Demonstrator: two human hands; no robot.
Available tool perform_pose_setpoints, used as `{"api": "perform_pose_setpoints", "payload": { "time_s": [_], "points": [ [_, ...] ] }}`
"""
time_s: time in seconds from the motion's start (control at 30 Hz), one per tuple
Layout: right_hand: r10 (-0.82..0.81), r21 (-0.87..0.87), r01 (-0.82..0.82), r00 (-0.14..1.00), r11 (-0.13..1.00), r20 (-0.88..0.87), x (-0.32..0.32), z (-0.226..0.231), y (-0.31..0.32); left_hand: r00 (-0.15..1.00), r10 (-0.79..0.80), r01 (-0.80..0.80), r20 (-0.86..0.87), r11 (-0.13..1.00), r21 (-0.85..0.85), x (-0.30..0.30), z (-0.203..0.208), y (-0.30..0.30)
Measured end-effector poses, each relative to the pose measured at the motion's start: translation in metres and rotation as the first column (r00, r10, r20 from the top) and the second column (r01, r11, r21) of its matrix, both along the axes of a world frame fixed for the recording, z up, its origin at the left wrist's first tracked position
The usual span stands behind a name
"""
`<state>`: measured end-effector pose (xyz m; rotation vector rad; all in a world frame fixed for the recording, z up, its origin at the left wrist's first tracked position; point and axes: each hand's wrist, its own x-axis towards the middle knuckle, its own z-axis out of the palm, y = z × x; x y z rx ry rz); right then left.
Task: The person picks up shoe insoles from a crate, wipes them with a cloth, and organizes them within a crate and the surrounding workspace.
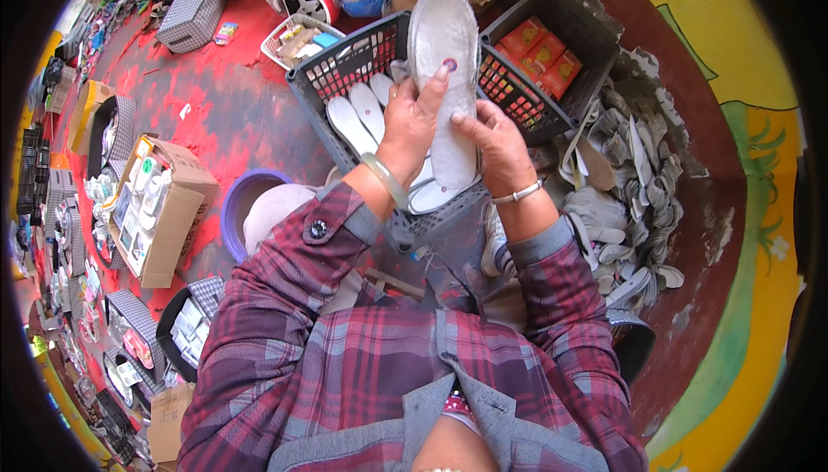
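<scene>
A white shoe insole (445,37) with a small round mark near its middle is held upright in front of me. My left hand (409,125) grips its left edge, the thumb lying near the mark. On the right edge, my right hand (498,144) holds the same insole lower down, its thumb on the front. Other fingers are partly hidden behind it. Below and behind, a dark plastic crate (345,62) contains several white insoles (353,124), some covered by my hands. One insole (436,199) lies at the crate's near end.
Right of the crate stands another dark crate (595,50) with orange boxes (543,56). A heap of grey insoles (625,179) lies along the wall. At left are a purple tub (235,213), a cardboard box of goods (177,213) and a small white basket (297,37).
</scene>
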<state>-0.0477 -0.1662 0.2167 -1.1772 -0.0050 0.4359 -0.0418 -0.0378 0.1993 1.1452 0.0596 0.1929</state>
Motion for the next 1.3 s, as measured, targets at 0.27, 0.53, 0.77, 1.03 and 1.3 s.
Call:
{"api": "perform_pose_setpoints", "payload": {
  "time_s": [0.27,0.53,0.77,1.03,1.3],
  "points": [
    [-0.014,0.070,0.012,0.999,0.997,0.029,0.024,-0.019,-0.005,0.982,0.185,-0.183,0.042,0.982,-0.038,0.015,0.015,0.054],
    [0.125,-0.350,-0.351,0.838,0.869,-0.531,0.019,-0.158,0.008,0.832,0.554,-0.536,-0.029,0.788,-0.302,0.014,0.061,0.152],
    [0.328,-0.237,-0.721,0.549,0.651,-0.768,0.008,-0.282,0.053,0.902,0.426,-0.429,-0.068,0.870,-0.242,0.007,0.056,0.158],
    [0.262,-0.204,-0.802,0.406,0.562,-0.876,0.002,-0.375,0.057,0.948,0.311,-0.319,-0.072,0.925,-0.205,0.005,0.054,0.166],
    [0.507,-0.519,-0.850,0.487,0.090,-0.711,0.000,-0.428,0.057,0.971,0.225,-0.238,-0.079,0.941,-0.240,0.009,0.050,0.164]
  ]
}}
